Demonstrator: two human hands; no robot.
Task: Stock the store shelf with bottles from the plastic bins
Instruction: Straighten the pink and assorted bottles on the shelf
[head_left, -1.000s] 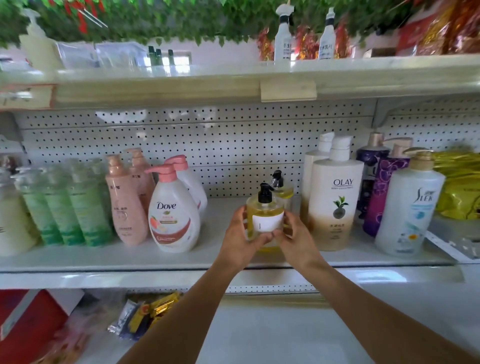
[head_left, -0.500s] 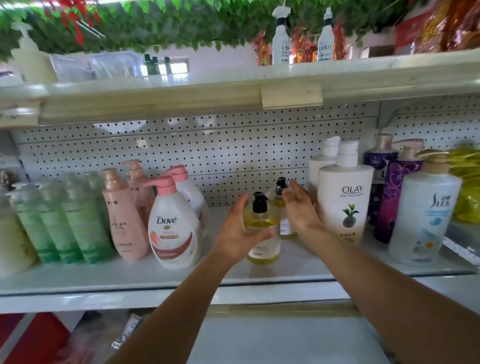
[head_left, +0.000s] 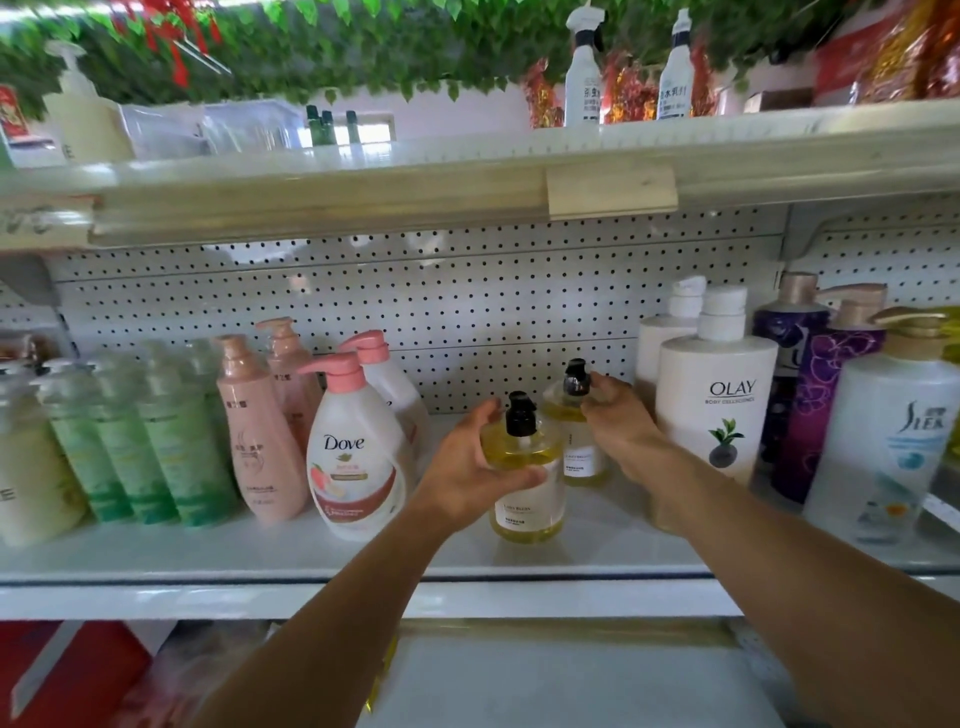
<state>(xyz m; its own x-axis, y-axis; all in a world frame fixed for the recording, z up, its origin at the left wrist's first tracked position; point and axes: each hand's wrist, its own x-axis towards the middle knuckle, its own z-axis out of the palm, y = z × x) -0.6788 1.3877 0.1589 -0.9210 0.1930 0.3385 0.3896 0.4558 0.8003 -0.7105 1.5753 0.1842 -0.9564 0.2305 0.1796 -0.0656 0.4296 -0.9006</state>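
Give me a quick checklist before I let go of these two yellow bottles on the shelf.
1. Front bottle upright on the shelf: ok.
2. Left hand grips front bottle: ok.
3. Rear bottle upright: ok; its base is hidden, so seating cannot tell.
4. Right hand touching the rear bottle's pump: ok.
5. Gap between front bottle and Dove bottle: ok.
6. Rear bottle clear of Olay bottle: cannot tell, hand in the way.

White shelf (head_left: 311, 558) with pump bottles: green (head_left: 156, 447), pink (head_left: 260, 431), Dove (head_left: 353, 457), yellow (head_left: 527, 499), Olay (head_left: 717, 395).
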